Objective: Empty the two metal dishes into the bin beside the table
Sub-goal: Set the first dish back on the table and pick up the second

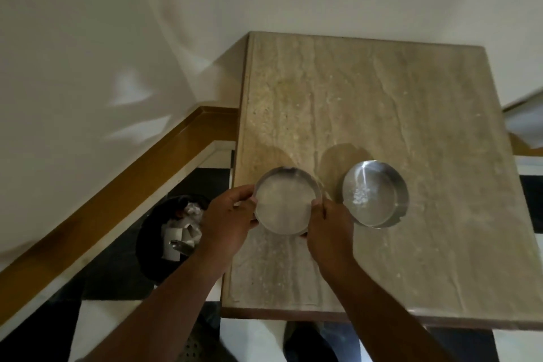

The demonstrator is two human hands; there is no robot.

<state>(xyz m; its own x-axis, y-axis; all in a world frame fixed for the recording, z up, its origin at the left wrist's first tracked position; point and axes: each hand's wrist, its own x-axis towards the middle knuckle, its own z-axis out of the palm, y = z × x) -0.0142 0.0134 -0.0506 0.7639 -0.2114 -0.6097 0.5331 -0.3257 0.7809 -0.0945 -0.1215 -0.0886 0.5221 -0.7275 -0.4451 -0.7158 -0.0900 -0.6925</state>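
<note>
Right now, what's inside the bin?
The bin holds crumpled white paper and something metallic. The left hand covers its right side; deeper contents are dark.

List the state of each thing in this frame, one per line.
Left dish: on or just above the table, held at both sides, whitish contents inside.
Right dish: resting on table, untouched, small whitish residue inside.
Bin: on floor left of table, open, trash inside.
Left hand: grip on left dish.
Right hand: grip on left dish.

No readable text, label, brand or number anywhere — nothing legible on any surface.
</note>
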